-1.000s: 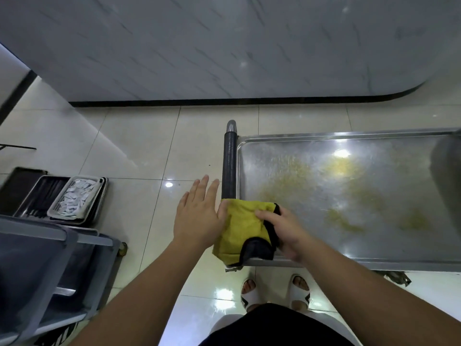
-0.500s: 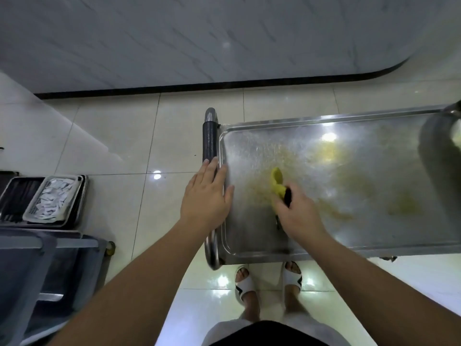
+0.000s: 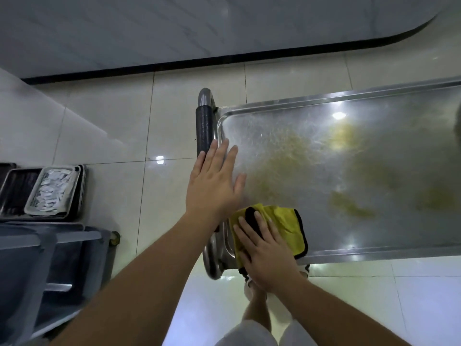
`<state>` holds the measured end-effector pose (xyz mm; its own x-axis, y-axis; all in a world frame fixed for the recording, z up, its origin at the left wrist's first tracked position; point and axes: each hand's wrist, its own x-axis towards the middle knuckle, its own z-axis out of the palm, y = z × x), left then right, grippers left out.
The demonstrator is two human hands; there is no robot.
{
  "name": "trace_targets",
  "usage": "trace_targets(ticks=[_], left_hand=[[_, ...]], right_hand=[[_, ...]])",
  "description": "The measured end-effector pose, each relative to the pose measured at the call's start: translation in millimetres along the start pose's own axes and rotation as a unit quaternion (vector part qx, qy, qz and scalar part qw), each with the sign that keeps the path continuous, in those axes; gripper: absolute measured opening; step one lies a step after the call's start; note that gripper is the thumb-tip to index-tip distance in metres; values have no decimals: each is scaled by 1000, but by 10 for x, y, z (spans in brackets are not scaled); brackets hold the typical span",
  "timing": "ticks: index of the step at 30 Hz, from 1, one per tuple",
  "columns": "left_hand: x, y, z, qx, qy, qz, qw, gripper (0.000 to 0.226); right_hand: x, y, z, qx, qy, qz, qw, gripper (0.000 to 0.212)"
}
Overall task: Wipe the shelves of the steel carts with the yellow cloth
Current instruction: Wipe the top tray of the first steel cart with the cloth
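Note:
The steel cart's top shelf (image 3: 349, 158) fills the right half of the view, with yellowish smears across it. A yellow cloth (image 3: 287, 226) with black trim lies spread on the shelf's near left corner. My right hand (image 3: 264, 250) presses flat on the cloth, fingers straight. My left hand (image 3: 214, 186) is open with fingers extended, hovering over the shelf's left rim beside the black-gripped cart handle (image 3: 205, 131). The cloth's left part is hidden under my right hand.
A second grey cart (image 3: 50, 258) stands at the lower left. Beyond it, dark trays with a white basket of packets (image 3: 50, 191) sit on the floor. A marble wall with black skirting runs behind. My feet in white sandals stand under the cart's near edge.
My right hand has pulled the cloth back from mid-shelf to the near left corner and flattened on it, the cloth now spread out. My left hand has lifted slightly along the left rim.

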<state>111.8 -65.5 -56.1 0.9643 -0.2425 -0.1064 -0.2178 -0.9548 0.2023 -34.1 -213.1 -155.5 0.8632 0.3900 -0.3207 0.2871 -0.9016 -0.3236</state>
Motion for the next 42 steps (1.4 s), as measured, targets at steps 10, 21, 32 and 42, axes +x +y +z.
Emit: trace_targets(ticks=[10, 21, 32, 42], left_hand=[[-13, 13, 95, -3, 42, -11, 999, 63], [10, 9, 83, 21, 27, -23, 999, 66], [0, 14, 66, 10, 29, -27, 999, 63], [0, 9, 67, 12, 29, -19, 999, 63]], right_hand=[[1508, 330, -505, 0, 25, 26, 999, 76], [2755, 1093, -1245, -63, 31, 48, 996, 78], [344, 856, -230, -42, 69, 56, 995, 61], [381, 1312, -337, -59, 57, 19, 996, 59]])
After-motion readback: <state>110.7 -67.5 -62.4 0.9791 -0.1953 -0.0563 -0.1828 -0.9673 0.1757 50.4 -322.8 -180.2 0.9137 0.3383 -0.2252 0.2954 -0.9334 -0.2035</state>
